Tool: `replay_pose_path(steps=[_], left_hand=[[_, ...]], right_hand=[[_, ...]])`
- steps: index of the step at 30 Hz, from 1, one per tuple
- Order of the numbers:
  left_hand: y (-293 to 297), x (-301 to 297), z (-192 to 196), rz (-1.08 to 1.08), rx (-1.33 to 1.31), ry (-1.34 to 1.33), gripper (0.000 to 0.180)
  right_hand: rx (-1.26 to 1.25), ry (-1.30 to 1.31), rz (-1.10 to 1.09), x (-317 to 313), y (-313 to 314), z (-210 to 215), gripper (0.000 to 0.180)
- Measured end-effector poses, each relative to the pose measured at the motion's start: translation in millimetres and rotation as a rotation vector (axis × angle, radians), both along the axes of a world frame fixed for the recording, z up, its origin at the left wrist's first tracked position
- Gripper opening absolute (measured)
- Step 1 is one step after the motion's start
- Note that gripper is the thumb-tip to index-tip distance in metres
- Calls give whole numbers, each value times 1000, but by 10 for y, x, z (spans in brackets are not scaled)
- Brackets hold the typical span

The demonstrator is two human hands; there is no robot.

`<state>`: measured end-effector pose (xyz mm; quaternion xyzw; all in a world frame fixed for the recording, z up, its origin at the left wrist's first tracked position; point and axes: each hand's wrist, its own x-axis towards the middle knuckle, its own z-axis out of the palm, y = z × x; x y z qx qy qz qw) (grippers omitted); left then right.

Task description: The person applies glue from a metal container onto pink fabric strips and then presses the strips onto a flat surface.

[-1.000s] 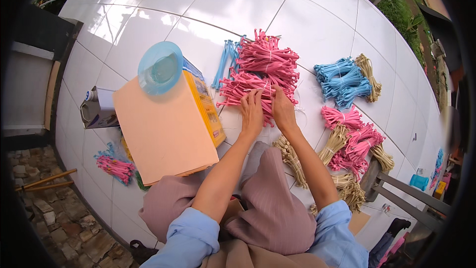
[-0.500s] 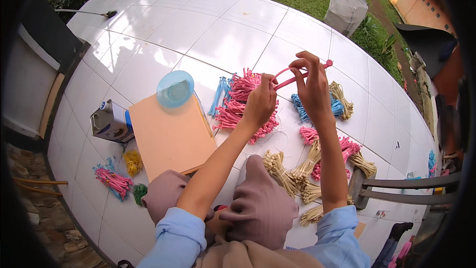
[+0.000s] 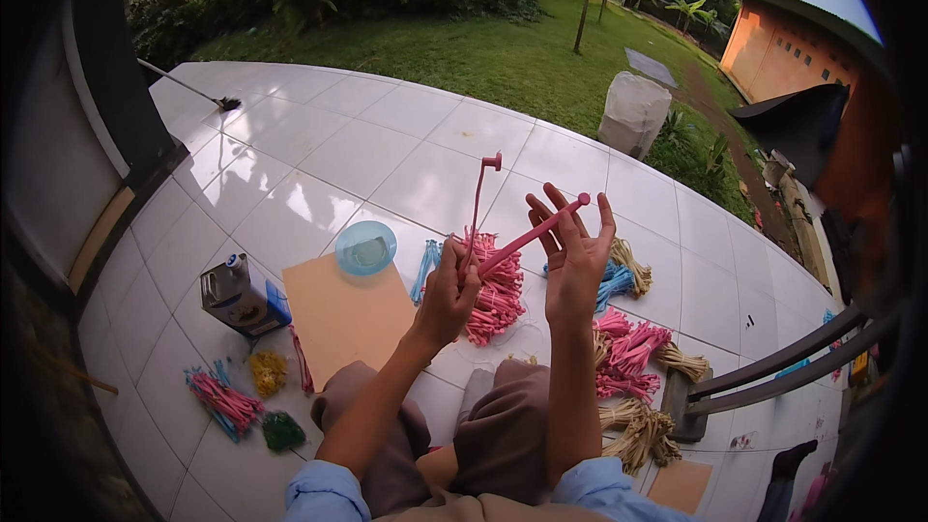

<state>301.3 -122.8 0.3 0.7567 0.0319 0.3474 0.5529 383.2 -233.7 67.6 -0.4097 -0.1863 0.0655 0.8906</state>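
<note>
My left hand (image 3: 447,298) is closed in a pinch on pink strips that look rubbery. One thin pink length (image 3: 478,208) stands up from the pinch, with a knob at its top. From the same hand a thicker pink length (image 3: 522,244) slants up right to a round knob; whether the two are one piece, I cannot tell. My right hand (image 3: 574,275) is open, its fingers spread, beside the thicker length, which crosses in front of them. Below lie bundles of similar pink strips (image 3: 497,304), partly hidden by my left hand, and blue strips (image 3: 615,282) behind my right hand.
A tan board (image 3: 338,314) carries a pale blue dish (image 3: 365,249). Left of it stand a metal can (image 3: 242,298), a yellow bag (image 3: 268,373) and a green bag (image 3: 282,432). More pink (image 3: 633,358) and beige bundles (image 3: 638,433) lie right, near dark chair legs (image 3: 773,382).
The view has tilted up, showing more garden. My right fingers have spread away from the pink length they were touching. A thin knobbed end now points up from my left hand.
</note>
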Motion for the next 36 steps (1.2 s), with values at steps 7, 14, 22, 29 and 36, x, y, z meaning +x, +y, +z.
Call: replay_pose_path(steps=[7,14,22,29,36], left_hand=[[51,-349,7,14,42,183,23],[-42,-377,-118,20,-445,129,36],[-132,-304,-171,199,-408,-27,30],[-138,-278,-212,396,-128,-23,25],[162,-426,39,494,-108,-150,26]], right_hand=[[-41,-69,-32,-249,118,-39,55],[-19,-108,-34,-358,210,-57,54],[-200,-84,72,-578,418,-446,64],[-297,-88,164,-765,537,-583,41],[-507,-178,88,-964,422,-574,35]])
